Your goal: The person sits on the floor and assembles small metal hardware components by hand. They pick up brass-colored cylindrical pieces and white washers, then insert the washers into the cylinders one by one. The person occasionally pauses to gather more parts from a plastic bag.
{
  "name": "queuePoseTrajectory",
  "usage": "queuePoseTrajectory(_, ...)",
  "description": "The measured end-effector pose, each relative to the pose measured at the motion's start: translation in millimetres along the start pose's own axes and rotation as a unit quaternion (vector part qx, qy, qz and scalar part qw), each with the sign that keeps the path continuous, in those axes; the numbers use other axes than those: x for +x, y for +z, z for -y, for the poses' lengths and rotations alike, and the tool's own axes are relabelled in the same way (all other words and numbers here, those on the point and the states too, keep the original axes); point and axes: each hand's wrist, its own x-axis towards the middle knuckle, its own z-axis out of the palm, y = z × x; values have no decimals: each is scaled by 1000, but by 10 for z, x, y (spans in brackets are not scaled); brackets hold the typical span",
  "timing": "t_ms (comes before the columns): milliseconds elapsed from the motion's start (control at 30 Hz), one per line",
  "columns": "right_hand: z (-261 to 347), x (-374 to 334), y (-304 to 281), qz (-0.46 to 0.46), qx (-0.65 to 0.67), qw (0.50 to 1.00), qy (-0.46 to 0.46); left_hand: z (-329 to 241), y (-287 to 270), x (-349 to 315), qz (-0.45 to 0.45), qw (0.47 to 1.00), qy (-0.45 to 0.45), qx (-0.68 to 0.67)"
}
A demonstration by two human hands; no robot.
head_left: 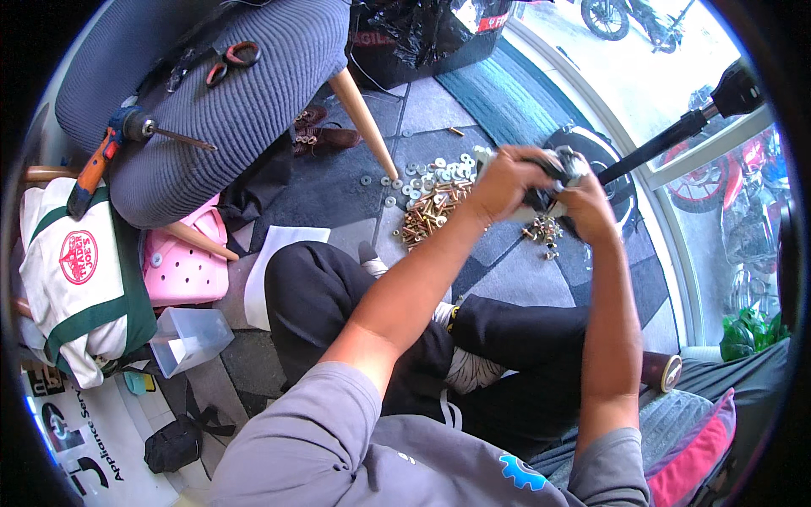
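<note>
Both arms reach forward over the floor, and the hands meet in front of my crossed legs. My left hand [504,184] is closed on a dark and whitish bundle [539,199], smeared by motion, whose kind I cannot make out. On the bundle's other side my right hand [587,207] is closed too, its fingertips partly hidden. Just left of the hands lie a heap of brass-coloured bolts [432,213] and a spread of silver washers [439,175]. Beneath the right hand sits a smaller pile of metal fasteners [545,228].
A grey ribbed chair [279,76] at the upper left bears a cordless drill [110,156] and scissors [230,64]. Below are a tote bag [51,228], a pink clog [182,275] and a clear bin [193,338]. A black pole [659,142] slants beside the glass at the right.
</note>
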Motion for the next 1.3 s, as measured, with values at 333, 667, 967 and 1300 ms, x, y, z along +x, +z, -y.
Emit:
queuePoseTrajectory(333, -308, 369, 206, -60, -99, 990, -82, -509, -256, 51, 15, 959, -112, 261)
queuePoseTrajectory(667, -330, 1527, 915, -179, -258, 949, -44, -2089, -1651, -952, 154, 782, -231, 559)
queuePoseTrajectory(967, -496, 2394, 1454, -165, -331, 926, -75, -1783, -4759, 210, -123, 522, -35, 843)
queuePoseTrajectory(1300, -608, 2594, 1695, -163, -373, 909, -87, -1507, -5230, 793, -214, 625, 23, 750)
